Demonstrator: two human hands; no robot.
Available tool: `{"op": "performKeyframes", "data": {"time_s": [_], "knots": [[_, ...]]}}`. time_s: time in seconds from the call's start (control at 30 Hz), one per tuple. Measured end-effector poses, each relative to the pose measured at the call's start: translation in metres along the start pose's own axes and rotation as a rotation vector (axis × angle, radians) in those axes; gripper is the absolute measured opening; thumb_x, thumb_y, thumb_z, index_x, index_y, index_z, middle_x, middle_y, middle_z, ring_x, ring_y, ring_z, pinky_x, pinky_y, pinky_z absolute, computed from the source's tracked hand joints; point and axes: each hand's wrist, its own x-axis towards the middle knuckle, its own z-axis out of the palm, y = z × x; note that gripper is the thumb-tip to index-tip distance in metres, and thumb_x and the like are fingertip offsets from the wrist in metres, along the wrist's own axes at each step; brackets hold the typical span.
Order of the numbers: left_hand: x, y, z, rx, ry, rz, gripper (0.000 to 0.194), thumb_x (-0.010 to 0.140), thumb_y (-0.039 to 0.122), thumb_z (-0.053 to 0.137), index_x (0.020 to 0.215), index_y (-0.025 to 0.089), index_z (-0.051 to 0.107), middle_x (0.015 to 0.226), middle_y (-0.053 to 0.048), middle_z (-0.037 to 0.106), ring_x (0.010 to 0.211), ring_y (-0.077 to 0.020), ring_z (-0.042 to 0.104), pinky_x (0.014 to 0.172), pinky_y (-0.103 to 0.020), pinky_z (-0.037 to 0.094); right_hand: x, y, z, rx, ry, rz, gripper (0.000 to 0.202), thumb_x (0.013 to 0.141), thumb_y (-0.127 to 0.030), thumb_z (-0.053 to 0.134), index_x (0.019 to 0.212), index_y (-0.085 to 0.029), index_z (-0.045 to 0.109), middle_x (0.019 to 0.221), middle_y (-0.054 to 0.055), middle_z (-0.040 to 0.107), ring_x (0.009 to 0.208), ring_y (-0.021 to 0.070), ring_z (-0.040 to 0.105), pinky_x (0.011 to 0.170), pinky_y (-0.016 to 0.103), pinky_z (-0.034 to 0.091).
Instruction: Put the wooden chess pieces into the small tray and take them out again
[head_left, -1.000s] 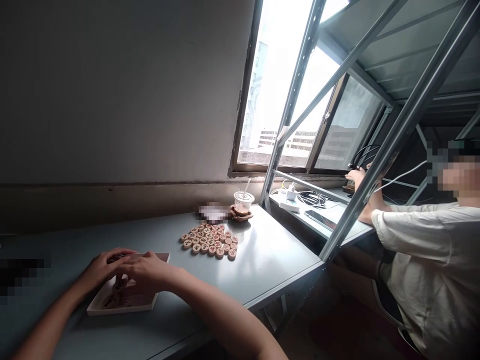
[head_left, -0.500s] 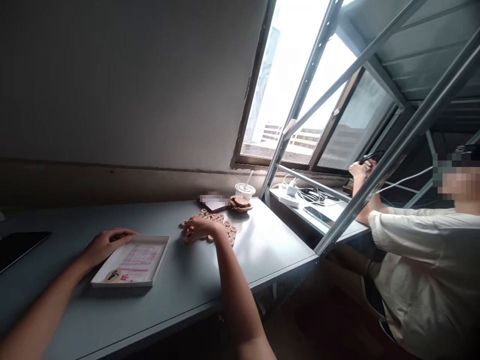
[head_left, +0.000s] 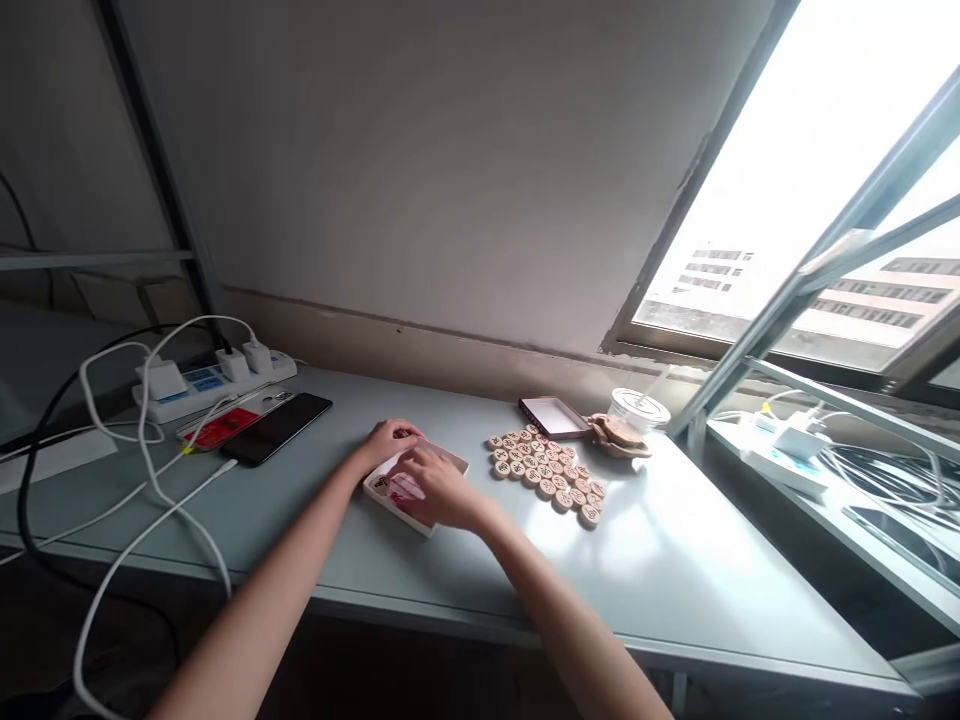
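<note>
A: Where is the shallow box (head_left: 398,511)?
B: On the desk (head_left: 712,560), between the two hands. One wooden disc (head_left: 381,484) lies inside, at the left corner.

A: Why are the hands set like that?
B: I'd judge the left hand (head_left: 384,447) steadies the box: it lies along the far left side, fingers curled over that edge. The right hand (head_left: 439,485) comes across from the right, its bent fingers over the inside, so it can reach the contents without shifting the walls.

A: Are they holding anything?
B: I cannot tell. The left touches the edge, but whether it grips or only rests there is unclear. The right hand's fingertips are hidden behind the hand, so a disc could be under them or not.

A: And beyond the box?
B: Just right of it, many wooden discs (head_left: 532,477) lie flat in a close patch, probably so that their marks can be read and each stays within easy reach.

A: Further out?
B: A shallow tray (head_left: 553,416) lies behind the patch, open side up, perhaps put there to keep the near area free. A lidded cup (head_left: 637,408) stands by it, at the wall end. Far left, a phone (head_left: 279,428) lies beside a power strip (head_left: 204,382), presumably for charging.
</note>
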Motion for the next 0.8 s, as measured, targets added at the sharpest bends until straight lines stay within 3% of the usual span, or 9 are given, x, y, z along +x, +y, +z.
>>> {"op": "performKeyframes", "data": {"time_s": [0.13,0.3,0.4,0.53,0.63,0.8], "knots": [[0.002,-0.003,0.0,0.044,-0.005,-0.009,0.027,0.069,0.031,0.051,0.08,0.016,0.071,0.089,-0.007,0.069,0.083,-0.0219,0.061,0.071,-0.029,0.046,0.007,-0.014,0.015,0.069,-0.017,-0.029,0.027,0.083,-0.017,0.054,0.109,-0.024,0.057,0.117,0.005,0.055,0.107,0.0195,0.05,0.084,0.032,0.043],[0.001,-0.002,0.0,0.05,-0.001,-0.017,0.027,0.069,0.031,0.052,0.08,0.016,0.071,0.088,-0.007,0.069,0.084,-0.0221,0.061,0.071,-0.029,0.045,0.008,-0.008,0.013,0.207,-0.02,-0.005,0.014,0.077,-0.011,0.059,0.088,-0.019,0.062,0.091,0.002,0.063,0.085,0.0144,0.058,0.075,0.025,0.045],[-0.001,0.0,-0.001,0.025,-0.016,-0.011,0.027,0.069,0.033,0.053,0.08,0.016,0.07,0.086,-0.007,0.069,0.083,-0.0226,0.061,0.072,-0.029,0.046,0.007,0.0,0.005,0.277,-0.006,0.014,0.017,0.075,-0.013,0.062,0.091,-0.019,0.062,0.088,0.002,0.062,0.077,0.0127,0.058,0.07,0.024,0.046],[-0.001,0.002,-0.002,0.002,-0.023,0.006,0.028,0.067,0.035,0.054,0.078,0.015,0.07,0.086,-0.008,0.069,0.084,-0.0235,0.061,0.073,-0.03,0.045,-0.003,0.028,-0.019,0.337,0.159,0.112,0.022,0.083,-0.019,0.056,0.105,-0.019,0.061,0.099,0.005,0.059,0.078,0.0108,0.059,0.071,0.023,0.047],[-0.002,0.003,-0.003,0.006,-0.021,-0.006,0.028,0.067,0.035,0.054,0.078,0.015,0.07,0.089,-0.008,0.069,0.085,-0.0235,0.06,0.071,-0.03,0.045,-0.016,0.056,-0.032,0.218,0.233,0.27,0.019,0.087,-0.023,0.05,0.101,-0.017,0.062,0.1,0.006,0.058,0.076,0.0107,0.058,0.072,0.025,0.046],[-0.002,0.0,-0.003,0.008,-0.02,-0.049,0.028,0.068,0.037,0.055,0.077,0.016,0.069,0.087,-0.008,0.068,0.078,-0.0221,0.061,0.065,-0.029,0.044,-0.037,0.085,-0.033,-0.199,0.111,0.483,0.012,0.081,-0.018,0.055,0.088,-0.019,0.065,0.092,0.006,0.06,0.093,0.0211,0.053,0.085,0.039,0.037]]}}
